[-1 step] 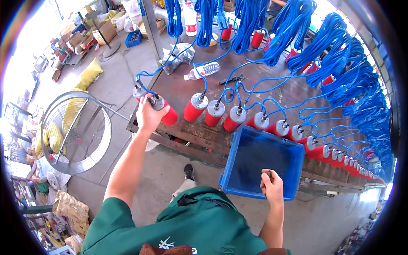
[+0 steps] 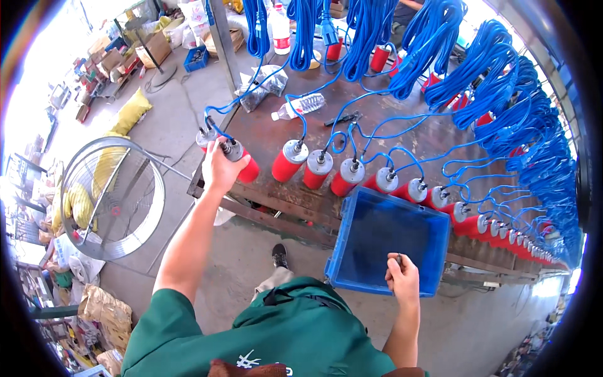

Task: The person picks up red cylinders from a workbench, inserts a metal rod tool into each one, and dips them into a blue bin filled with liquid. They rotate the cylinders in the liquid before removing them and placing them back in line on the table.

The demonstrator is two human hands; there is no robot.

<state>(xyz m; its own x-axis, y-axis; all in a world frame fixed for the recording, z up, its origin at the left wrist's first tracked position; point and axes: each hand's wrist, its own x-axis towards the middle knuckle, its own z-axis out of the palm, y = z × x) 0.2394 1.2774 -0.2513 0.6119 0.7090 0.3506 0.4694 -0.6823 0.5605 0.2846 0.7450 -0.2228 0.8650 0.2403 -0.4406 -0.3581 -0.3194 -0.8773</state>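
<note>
At the bench's left end, my left hand (image 2: 220, 169) is closed round the top of a red cylinder (image 2: 250, 168) with a grey metal cap. A blue cable rises from the cap's fitting. Another red cylinder (image 2: 203, 139) stands just beyond this hand, partly hidden by it. My right hand (image 2: 405, 276) is over the blue plastic bin (image 2: 333, 265), its fingers pinched on a small dark piece (image 2: 398, 257) whose kind I cannot make out. To the right of my left hand, capped red cylinders (image 2: 289, 161) line the bench's near edge, each wired to a blue cable.
Coiled blue cables (image 2: 370, 38) hang along the far side. On the brown bench (image 2: 402, 135) lie a clear plastic bottle (image 2: 300, 106), a dark tool (image 2: 343, 118) and a plastic bag (image 2: 264, 87). A large round fan (image 2: 114, 198) stands on the floor at left, near yellow sacks (image 2: 133, 112).
The red cylinder in my left hand and its blue cable have shifted very slightly. My right hand stays in the same place over the bin.
</note>
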